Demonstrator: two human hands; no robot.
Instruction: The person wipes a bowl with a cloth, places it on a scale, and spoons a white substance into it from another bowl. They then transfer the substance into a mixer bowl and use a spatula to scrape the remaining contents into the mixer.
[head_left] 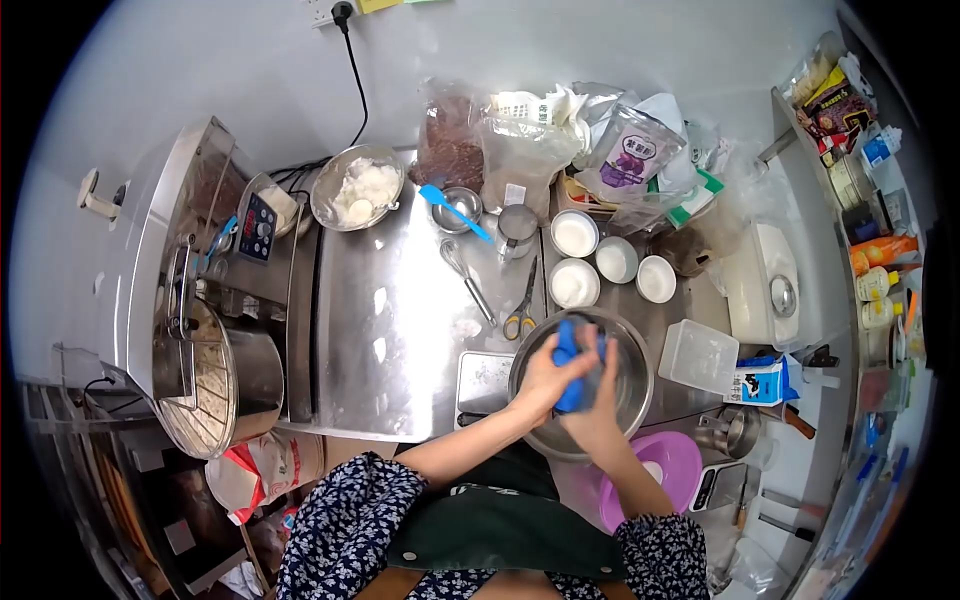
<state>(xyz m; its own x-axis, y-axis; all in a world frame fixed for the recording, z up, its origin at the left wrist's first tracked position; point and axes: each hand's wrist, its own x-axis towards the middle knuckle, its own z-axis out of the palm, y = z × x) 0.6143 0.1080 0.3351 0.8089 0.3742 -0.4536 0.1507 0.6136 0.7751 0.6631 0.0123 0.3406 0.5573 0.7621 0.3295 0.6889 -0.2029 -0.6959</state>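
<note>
Over the metal bowl (641, 385), your left hand (546, 380) grasps a blue thing (566, 342) with its fingers; your right hand (594, 418) sits against it, too blurred to tell its grip. Beyond your left fingers lie scissors (523, 311) and, farther off, a whisk (469, 280).

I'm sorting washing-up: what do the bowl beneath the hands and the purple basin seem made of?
Bowl: probably stainless steel, polished, from its grey, reflective sheen. Purple basin: likely plastic, smooth, from its solid, even colour.
</note>
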